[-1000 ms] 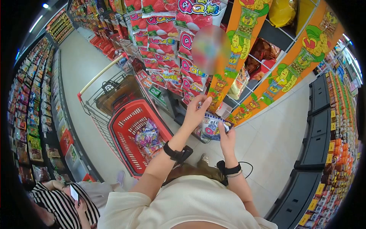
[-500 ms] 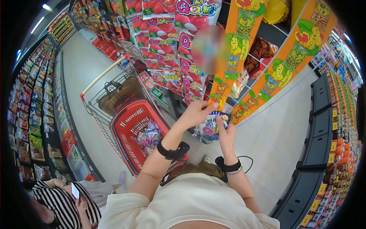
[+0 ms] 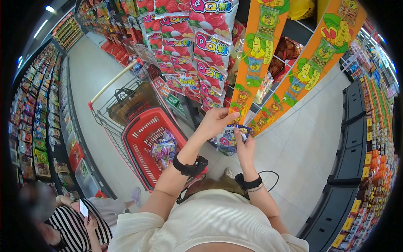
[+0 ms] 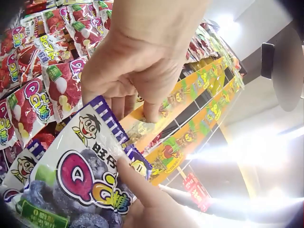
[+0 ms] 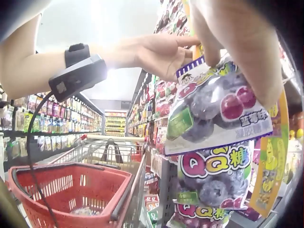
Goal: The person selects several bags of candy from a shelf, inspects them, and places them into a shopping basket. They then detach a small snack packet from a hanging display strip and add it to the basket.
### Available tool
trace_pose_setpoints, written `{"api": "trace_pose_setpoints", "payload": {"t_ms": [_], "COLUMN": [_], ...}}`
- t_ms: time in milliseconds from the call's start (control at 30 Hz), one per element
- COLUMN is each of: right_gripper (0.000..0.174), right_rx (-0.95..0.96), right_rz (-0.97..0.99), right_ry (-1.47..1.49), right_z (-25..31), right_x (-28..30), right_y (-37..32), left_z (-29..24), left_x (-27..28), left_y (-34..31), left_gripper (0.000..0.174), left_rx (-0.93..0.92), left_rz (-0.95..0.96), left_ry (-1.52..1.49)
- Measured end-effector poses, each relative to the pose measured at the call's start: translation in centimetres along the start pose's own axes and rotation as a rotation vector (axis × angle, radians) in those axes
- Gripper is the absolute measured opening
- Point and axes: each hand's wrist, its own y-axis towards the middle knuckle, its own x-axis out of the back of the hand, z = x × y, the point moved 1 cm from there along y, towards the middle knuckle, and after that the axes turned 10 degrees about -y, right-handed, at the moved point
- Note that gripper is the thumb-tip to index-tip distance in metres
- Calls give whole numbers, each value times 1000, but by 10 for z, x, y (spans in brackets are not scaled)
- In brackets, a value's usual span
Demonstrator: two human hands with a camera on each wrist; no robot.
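Head cam: the right hand (image 3: 247, 148) is gripping a blueberry candy bag (image 3: 226, 140) near its top edge, right by the bottom end of an orange strip (image 3: 252, 54). The left hand (image 3: 217, 122) is hovering at the bag's top edge, its thumb lying over the strip. A red basket (image 3: 170, 119) is sitting off to the left, candy packs (image 3: 163, 149) lying inside.

Left wrist cam: the left fingers are curling beside the strip, but honestly can't tell if they're actually gripping it. The right thumb is pressing the bag's front.

Right wrist cam: the bag is hanging tilted from the right hand, partly covering more blueberry bags (image 5: 213, 183).
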Motion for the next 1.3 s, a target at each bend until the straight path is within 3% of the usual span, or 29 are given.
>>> {"api": "trace_pose_setpoints", "payload": {"t_ms": [67,167,200,267,333,467,533,667,733,767,800,867,933,967,1000,1033,1067,1133,1167,1200,1267,1300], "right_gripper": [32,34,35,36,36,32,21,17,14,13,12,13,16,16,18,21,21,22,29,29,40,44], "right_rx": [-30,78,102,125,158,186,65,38,-53,53,5,-57,161,151,161,170,157,-97,-81,-97,177,263], "right_rz": [9,-31,-34,-29,-172,-223,-312,-26,284,397,503,627,834,847,911,971,984,1328,1304,1313,1315,1309], "right_ry": [48,79,66,52,142,25,-38,44,45,20,35,56,-163,-157,-346,-538,-534,-458,-605,-599,-899,-997], "right_z": [-6,-12,-12,-17,-35,-54,-59,-63,-51,-55,-60,-72,-95,-101,-109,-122,-161,-256,-209,-230,-307,-344], "right_x": [-3,-5,-5,-8,-15,-13,-14,-33,-62,-81,-104,-153,-204,-226,-247,-266,-289,-329,-315,-324,-339,-346], "right_y": [-3,-6,-8,-9,-7,-8,-13,-20,-27,-30,-34,-40,-44,-46,-48,-49,-50,-63,-55,-59,-84,-99], "left_z": [-9,10,16,16,20,24,32,39,47,58,80,120,202,238,277,336,388,440,460,476,486,468], "left_x": [-2,0,3,8,12,16,19,50,78,93,112,145,173,178,181,186,189,178,167,153,143,141], "left_y": [-5,2,3,5,9,10,12,-2,-18,-27,-37,-64,-95,-113,-131,-155,-177,-213,-228,-237,-242,-238], "left_gripper": [32,27,27,24,24,26,28,32,30,27,25,24,25,25,25,27,29,34,34,38,42,48], "left_rx": [32,38,38,-88,-117,-163,-178,-172,-170,-177,-168,-31,197,315,433,589,746,931,953,1021,1102,1089], "left_rz": [79,208,200,329,276,180,160,-8,-147,-242,-329,-498,-654,-746,-835,-791,-741,-553,-550,-571,-580,-434], "left_ry": [-238,-322,-326,-60,1,50,68,-128,-402,-400,-352,-222,-258,-214,-168,-153,-139,85,83,137,193,264]}}
